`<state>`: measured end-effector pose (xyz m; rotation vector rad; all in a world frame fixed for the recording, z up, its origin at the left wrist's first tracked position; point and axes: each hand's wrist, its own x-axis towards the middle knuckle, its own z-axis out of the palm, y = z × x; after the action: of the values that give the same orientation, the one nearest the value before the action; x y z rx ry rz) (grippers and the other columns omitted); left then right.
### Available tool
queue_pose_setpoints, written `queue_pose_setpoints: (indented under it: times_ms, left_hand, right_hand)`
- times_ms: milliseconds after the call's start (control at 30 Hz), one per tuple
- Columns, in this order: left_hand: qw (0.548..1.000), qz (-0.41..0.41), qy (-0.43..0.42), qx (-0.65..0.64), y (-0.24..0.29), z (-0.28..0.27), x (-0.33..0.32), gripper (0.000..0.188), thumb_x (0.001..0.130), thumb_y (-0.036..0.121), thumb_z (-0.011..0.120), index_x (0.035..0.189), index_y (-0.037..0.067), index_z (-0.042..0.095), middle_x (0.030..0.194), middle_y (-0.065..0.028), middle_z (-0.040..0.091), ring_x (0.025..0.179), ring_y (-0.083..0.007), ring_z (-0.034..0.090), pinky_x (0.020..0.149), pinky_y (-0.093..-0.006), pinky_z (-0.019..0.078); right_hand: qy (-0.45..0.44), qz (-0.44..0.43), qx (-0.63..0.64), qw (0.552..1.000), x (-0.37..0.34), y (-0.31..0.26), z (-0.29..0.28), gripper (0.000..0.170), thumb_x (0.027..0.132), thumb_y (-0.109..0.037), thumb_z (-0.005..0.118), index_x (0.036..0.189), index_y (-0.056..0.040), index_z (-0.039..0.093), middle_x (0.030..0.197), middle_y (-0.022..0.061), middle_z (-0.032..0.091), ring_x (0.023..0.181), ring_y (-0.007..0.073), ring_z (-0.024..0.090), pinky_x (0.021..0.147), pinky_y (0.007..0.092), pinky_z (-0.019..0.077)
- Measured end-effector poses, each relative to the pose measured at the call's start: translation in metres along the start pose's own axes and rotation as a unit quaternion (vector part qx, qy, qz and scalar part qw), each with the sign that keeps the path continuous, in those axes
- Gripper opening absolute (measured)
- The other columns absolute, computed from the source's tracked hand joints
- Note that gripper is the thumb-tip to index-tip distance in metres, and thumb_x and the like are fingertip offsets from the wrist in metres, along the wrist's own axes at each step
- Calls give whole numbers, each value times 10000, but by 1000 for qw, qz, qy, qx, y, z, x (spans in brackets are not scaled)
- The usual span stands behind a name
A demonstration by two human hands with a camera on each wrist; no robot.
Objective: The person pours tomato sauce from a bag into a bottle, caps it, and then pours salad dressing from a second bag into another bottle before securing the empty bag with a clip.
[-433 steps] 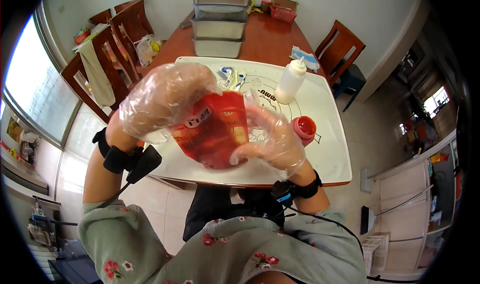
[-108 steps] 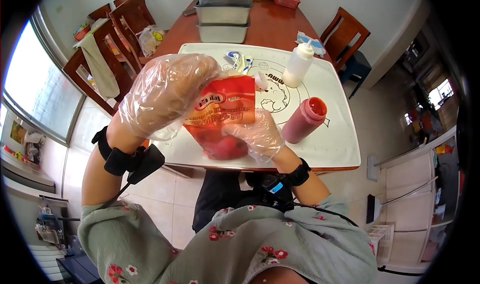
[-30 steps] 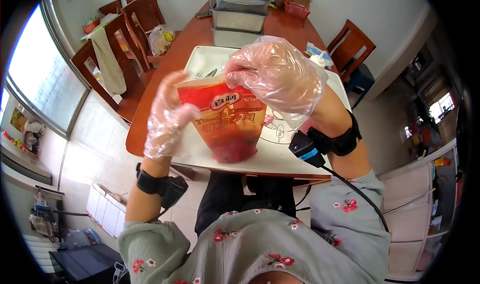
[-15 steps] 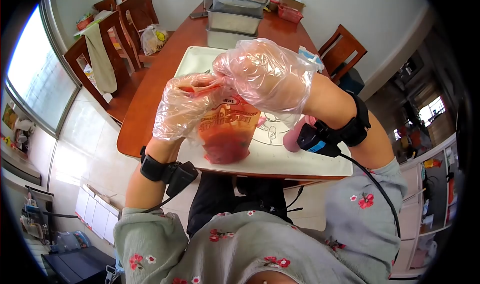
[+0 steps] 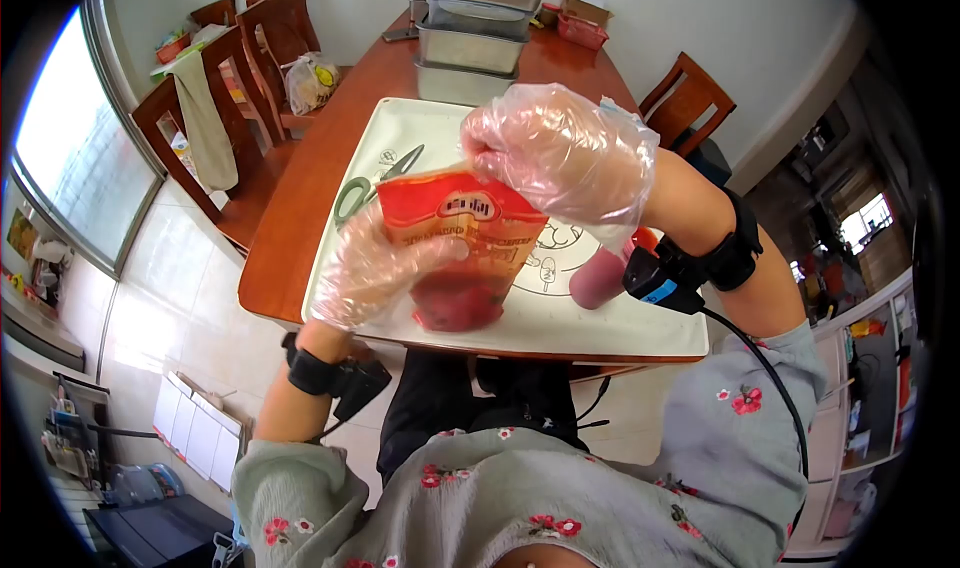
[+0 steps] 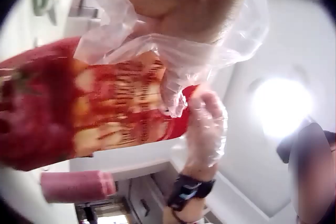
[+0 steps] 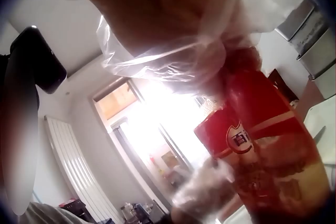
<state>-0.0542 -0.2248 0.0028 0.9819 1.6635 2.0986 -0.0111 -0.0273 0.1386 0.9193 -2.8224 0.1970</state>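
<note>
Red pouch (image 5: pixel 465 258) at the centre of the frame in the head view, held upright between two hands in clear plastic gloves. The right hand (image 5: pixel 565 158), upper centre, is closed on the upper right edge of the pouch, its fingers curled. The left hand (image 5: pixel 375 273), left of centre, grips the side of the pouch, the thumb lying across the printed front. Whether the base of the pouch touches the white tray (image 5: pixel 560 340) beneath cannot be told. Scissors (image 5: pixel 351 198) with green handles lie on the tray, to the upper left of the pouch; a pink bottle (image 5: pixel 597 280) stands to its right, partly covered by the right wrist. Stacked metal containers (image 5: pixel 470 46) occupy the top centre, on the wooden table (image 5: pixel 285 198)
</note>
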Motion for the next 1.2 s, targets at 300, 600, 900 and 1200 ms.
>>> queue_pose_setpoints:
  times_ms: [300, 600, 900, 1200]
  left_hand:
    - [979, 20, 36, 198, -6, -6, -1, 250, 873, 180, 713, 1020, -22, 704, 902, -80, 738, 794, -103, 650, 754, -283, 529]
    - [991, -9, 14, 131, 15, -13, -10, 200, 890, 133, 679, 1024, -15, 695, 947, -81, 718, 844, -120, 651, 782, -281, 522]
    - [964, 35, 52, 260, -11, -23, -8, 157, 903, 156, 650, 958, 32, 728, 818, -101, 698, 727, -145, 643, 685, -289, 503]
    - [993, 21, -23, 118, -5, -6, -9, 330, 810, 140, 757, 1092, -5, 664, 945, -80, 714, 869, -129, 658, 787, -296, 525]
  right_hand:
    - [29, 2, 3, 1000, -9, 0, -2, 86, 924, -155, 585, 951, -84, 624, 868, 134, 638, 810, 328, 609, 702, 387, 498]
    - [47, -17, -10, 999, -3, -1, 2, 58, 850, -75, 597, 889, -33, 594, 787, 173, 615, 751, 365, 599, 656, 418, 492]
    - [92, -27, 15, 995, -12, 2, 5, 45, 809, -24, 587, 852, -14, 580, 745, 191, 603, 720, 395, 582, 620, 452, 466]
    - [82, -86, 47, 992, -5, 1, 5, 126, 851, -84, 626, 968, -43, 605, 848, 143, 624, 766, 343, 599, 675, 402, 482]
